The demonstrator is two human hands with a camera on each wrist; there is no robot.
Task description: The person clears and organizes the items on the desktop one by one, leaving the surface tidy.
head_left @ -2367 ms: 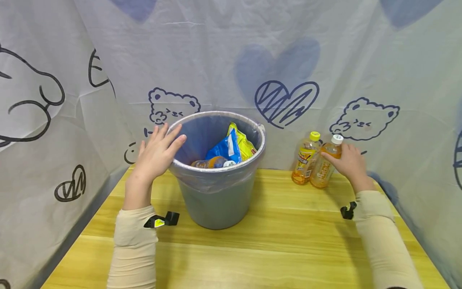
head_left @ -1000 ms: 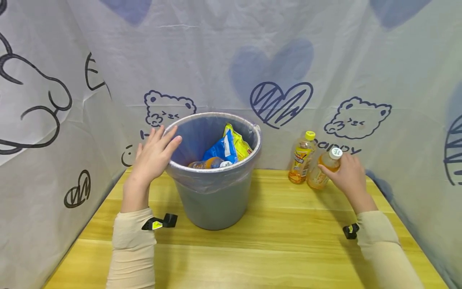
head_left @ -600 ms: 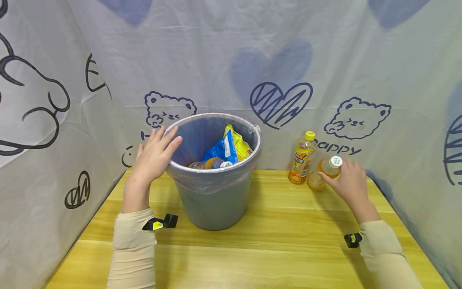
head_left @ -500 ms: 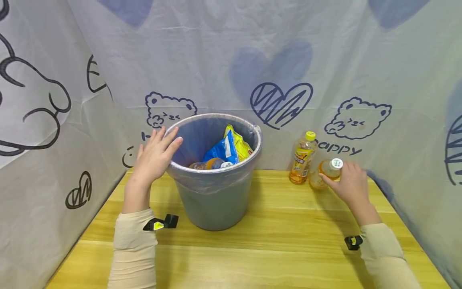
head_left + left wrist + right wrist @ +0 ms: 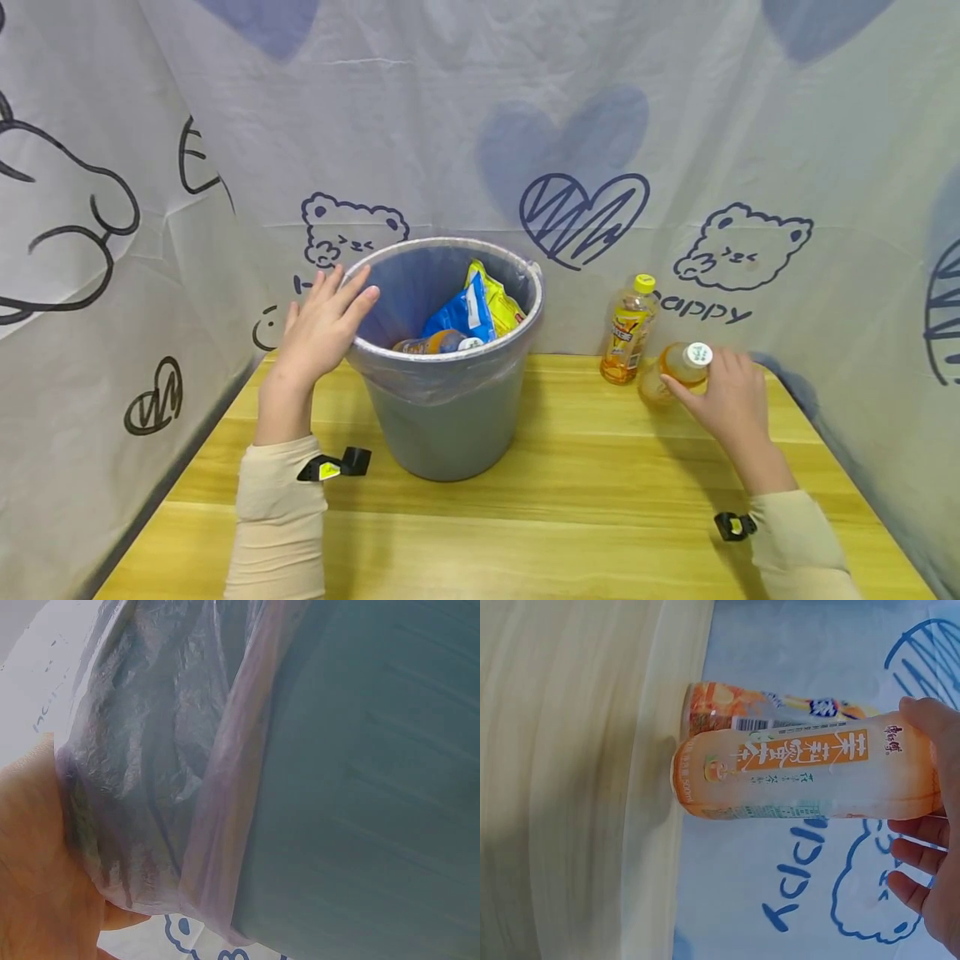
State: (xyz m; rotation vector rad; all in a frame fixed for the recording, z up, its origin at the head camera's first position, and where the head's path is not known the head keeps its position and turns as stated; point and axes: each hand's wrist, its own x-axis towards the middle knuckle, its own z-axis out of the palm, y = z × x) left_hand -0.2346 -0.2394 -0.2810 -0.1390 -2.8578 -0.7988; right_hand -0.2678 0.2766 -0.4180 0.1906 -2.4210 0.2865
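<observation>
My left hand [image 5: 321, 329] lies against the left rim of a grey trash bin [image 5: 450, 417], its fingers straight and spread. A clear plastic liner [image 5: 150, 750] folds over that rim. Inside the bin are a blue snack bag [image 5: 457, 312], a yellow snack bag [image 5: 498, 300] and a white-capped bottle [image 5: 442, 342] on its side. My right hand [image 5: 731, 400] grips a tea bottle [image 5: 802, 769] with a white cap and orange label near its top. The bottle tilts, with its cap leaning toward me. Beside it stands a yellow-capped drink bottle [image 5: 626, 337], upright.
The bin and bottles stand on a wooden table [image 5: 570, 500]. A white cloth [image 5: 450, 125] with bear and heart drawings hangs close behind them and at both sides. Small black cameras [image 5: 731, 527] sit at both wrists.
My right hand has moved down and toward me, tipping the white-capped bottle from nearly upright to a stronger tilt. The left hand and the bin have stayed in place.
</observation>
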